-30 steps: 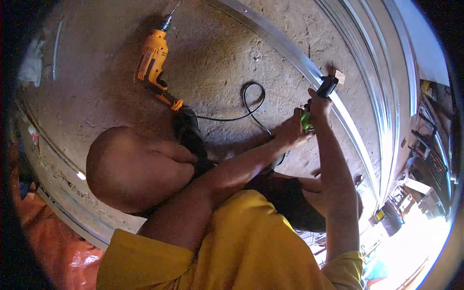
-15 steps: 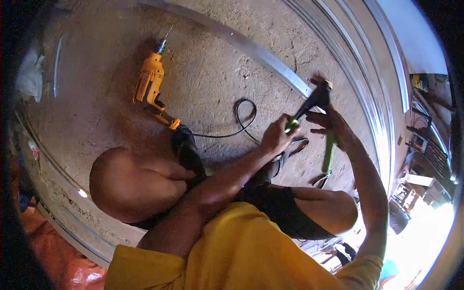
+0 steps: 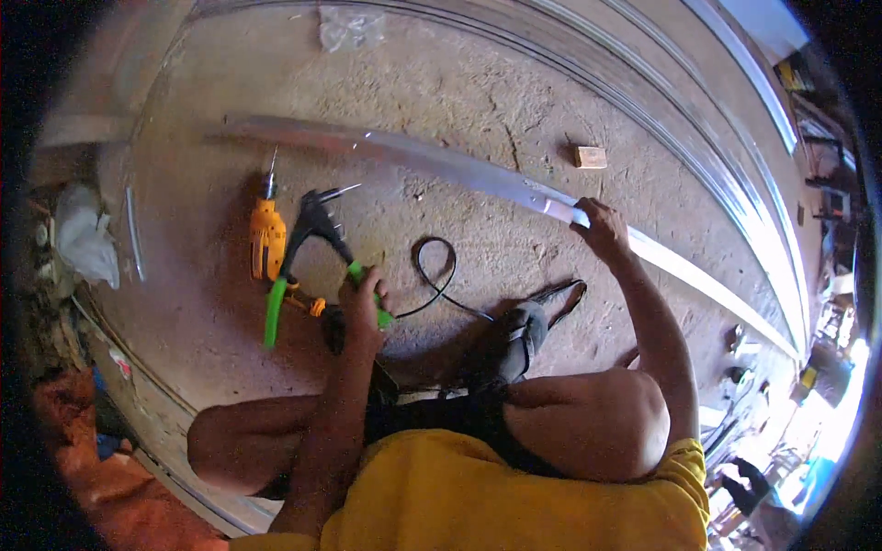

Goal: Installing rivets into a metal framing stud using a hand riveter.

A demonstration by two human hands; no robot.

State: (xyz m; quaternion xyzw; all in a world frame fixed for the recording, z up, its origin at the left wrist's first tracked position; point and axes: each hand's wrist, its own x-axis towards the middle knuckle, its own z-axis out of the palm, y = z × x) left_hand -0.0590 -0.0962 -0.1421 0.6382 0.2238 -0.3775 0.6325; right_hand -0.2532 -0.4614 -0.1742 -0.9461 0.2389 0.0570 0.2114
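Note:
My left hand (image 3: 366, 301) is closed round one green handle of a hand riveter (image 3: 318, 220). The riveter's two handles are spread apart, and a thin silver pin, apparently a rivet, points out of its black head. With my right hand (image 3: 603, 230) I grip a long silver metal profile (image 3: 450, 173) that runs from the upper left to the lower right. Behind the riveter, an orange corded drill (image 3: 267, 241) lies on the floor, its bit toward the profile. Part of the drill is hidden by the tool.
A small light-coloured block (image 3: 591, 157) rests beyond the profile. More long metal profiles (image 3: 698, 161) lie along the far right. The drill's black cable (image 3: 432, 241) loops near my foot (image 3: 516, 342). Clear plastic bags (image 3: 84, 234) lie at the left and far edge.
The riveter has moved left in my left hand, and its handles are now spread. My right hand has left the riveter and taken hold of the profile. The view has shifted.

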